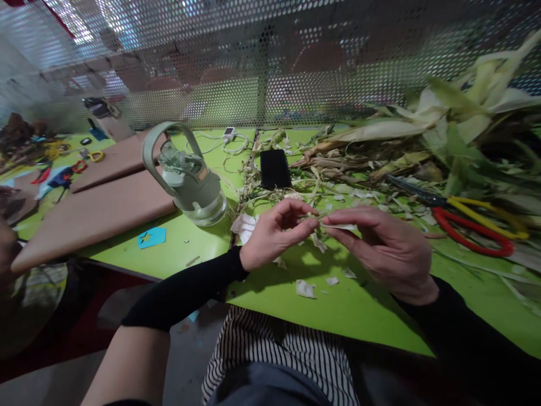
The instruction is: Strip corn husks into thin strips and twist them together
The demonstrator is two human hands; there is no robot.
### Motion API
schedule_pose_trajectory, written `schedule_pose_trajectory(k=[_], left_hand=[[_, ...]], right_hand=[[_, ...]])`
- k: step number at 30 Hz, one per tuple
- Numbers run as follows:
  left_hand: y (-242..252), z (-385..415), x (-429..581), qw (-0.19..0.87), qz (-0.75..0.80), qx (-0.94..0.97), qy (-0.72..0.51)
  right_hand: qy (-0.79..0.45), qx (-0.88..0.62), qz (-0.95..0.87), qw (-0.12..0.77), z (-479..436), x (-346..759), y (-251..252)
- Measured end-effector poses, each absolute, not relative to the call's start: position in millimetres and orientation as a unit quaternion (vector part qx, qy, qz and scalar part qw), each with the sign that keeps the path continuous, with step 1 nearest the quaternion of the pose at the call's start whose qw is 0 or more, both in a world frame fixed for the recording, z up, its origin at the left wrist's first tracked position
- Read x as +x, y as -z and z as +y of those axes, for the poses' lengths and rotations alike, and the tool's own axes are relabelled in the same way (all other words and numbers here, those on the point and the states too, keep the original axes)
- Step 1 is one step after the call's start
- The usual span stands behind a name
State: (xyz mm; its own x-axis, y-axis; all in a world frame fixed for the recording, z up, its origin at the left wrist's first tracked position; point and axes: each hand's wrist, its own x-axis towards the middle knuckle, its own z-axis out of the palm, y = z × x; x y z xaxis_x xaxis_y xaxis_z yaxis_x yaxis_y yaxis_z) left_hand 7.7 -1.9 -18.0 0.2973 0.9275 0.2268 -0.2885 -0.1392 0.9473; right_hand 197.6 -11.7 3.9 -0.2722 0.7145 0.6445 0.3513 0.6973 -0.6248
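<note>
In the middle of the head view, my left hand (281,231) and my right hand (382,245) meet fingertip to fingertip above the green table (270,293). Between my right thumb and fingers is a thin pale strip of corn husk (344,226). My left thumb and forefinger pinch together at the strip's near end; what they grip is too small to make out. Below the hands lie pale husk scraps (305,288). A crumpled white piece (245,226) sits beside my left wrist.
Scissors (477,220) with red and yellow handles lie at right, below a heap of corn husks (456,124). Behind my hands is a black phone (274,168). A pale green water bottle (190,180) stands left, near brown boards (101,214). A perforated metal screen (236,67) borders the table.
</note>
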Motion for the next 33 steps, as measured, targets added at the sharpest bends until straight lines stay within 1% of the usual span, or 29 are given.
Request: schedule_pose_trajectory(k=[5,10,14,19,23,26,30,33], left_hand=[[19.3,-1.5,8.1,0.595,0.290,0.544,-0.516],[21.4,-1.0,6.8,0.598,0.276,0.574,-0.487],[21.4,0.4,5.1,0.604,0.273,0.578,-0.476],[19.5,0.5,4.0,0.629,0.268,0.559,-0.470],[21.0,-0.4,3.4,0.621,0.263,0.564,-0.476],[24.7,-0.2,3.9,0.597,0.265,0.572,-0.496],[27.0,-0.1,4.6,0.548,0.281,0.597,-0.514],[24.7,-0.9,4.5,0.541,0.289,0.603,-0.510]], right_hand=[[-0.209,-0.364,-0.766,0.487,-12.8,199.4,0.4],[-0.155,-0.328,-0.787,0.499,-5.0,200.9,-2.8],[-0.147,-0.352,-0.796,0.469,-2.0,199.0,-11.1],[-0.205,-0.377,-0.783,0.451,-5.1,196.6,-15.4],[-0.305,-0.393,-0.743,0.449,-6.1,194.4,-10.4],[-0.371,-0.406,-0.704,0.449,-7.4,190.5,-8.5],[-0.403,-0.433,-0.680,0.433,-10.3,185.9,-10.7],[-0.401,-0.438,-0.677,0.434,-11.4,185.4,-10.8]])
